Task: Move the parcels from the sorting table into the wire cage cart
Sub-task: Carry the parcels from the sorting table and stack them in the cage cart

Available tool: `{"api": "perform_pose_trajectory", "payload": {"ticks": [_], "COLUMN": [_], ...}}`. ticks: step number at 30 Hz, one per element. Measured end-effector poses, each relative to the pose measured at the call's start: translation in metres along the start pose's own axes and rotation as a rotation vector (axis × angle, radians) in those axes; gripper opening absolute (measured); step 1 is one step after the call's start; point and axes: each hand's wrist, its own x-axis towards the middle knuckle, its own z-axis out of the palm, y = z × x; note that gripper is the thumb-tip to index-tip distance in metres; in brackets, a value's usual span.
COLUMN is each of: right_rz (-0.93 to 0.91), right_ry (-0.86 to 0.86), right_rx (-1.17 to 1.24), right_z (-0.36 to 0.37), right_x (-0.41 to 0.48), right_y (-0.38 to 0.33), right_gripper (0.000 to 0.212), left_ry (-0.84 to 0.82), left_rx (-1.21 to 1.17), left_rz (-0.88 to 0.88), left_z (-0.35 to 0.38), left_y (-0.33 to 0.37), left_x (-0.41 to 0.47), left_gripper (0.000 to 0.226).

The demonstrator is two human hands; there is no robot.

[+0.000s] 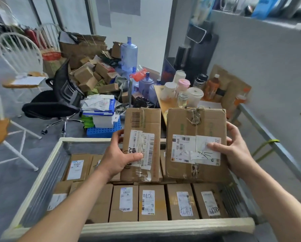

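My left hand (120, 154) grips a narrow cardboard parcel (142, 124) by its left edge, thumb on its white label. My right hand (233, 149) holds a wider cardboard parcel (195, 124) by its right edge, thumb on the label. Both parcels hover side by side over the far half of the wire cage cart (163, 227), whose rim is wrapped in pale padding. Inside the cart lie several labelled cardboard parcels (151, 201) packed flat in rows.
A small table (161, 102) with cups, a jar and a bottle stands just beyond the cart. A black office chair (59, 100), white chairs, a pile of cartons and water jugs fill the floor at left and centre. A grey wall runs along the right.
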Motion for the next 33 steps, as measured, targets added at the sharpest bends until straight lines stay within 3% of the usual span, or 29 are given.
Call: {"api": "perform_pose_trajectory", "payload": {"ticks": [9, 17, 21, 27, 33], "right_rz": [0.003, 0.075, 0.167, 0.27, 0.44], "right_ry": [0.008, 0.027, 0.0, -0.111, -0.218], "right_rx": [-0.015, -0.054, -0.077, -0.101, -0.055], "right_z": [0.045, 0.071, 0.081, 0.098, 0.115], "right_x": [0.036, 0.054, 0.064, 0.083, 0.094], "right_y": [-0.002, 0.028, 0.058, 0.114, 0.19], "right_gripper": [0.086, 0.093, 0.103, 0.086, 0.087], "left_ry": [-0.006, -0.031, -0.014, 0.035, 0.092], "left_rx": [-0.059, -0.053, -0.019, 0.059, 0.101], "left_rz": [-0.015, -0.053, -0.136, -0.297, -0.479], "left_z": [-0.045, -0.072, -0.074, -0.07, -0.054], "left_y": [-0.013, -0.049, -0.074, -0.13, -0.191], "left_x": [0.049, 0.07, 0.064, 0.045, 0.013], "left_gripper": [0.085, 0.091, 0.092, 0.093, 0.088]}}
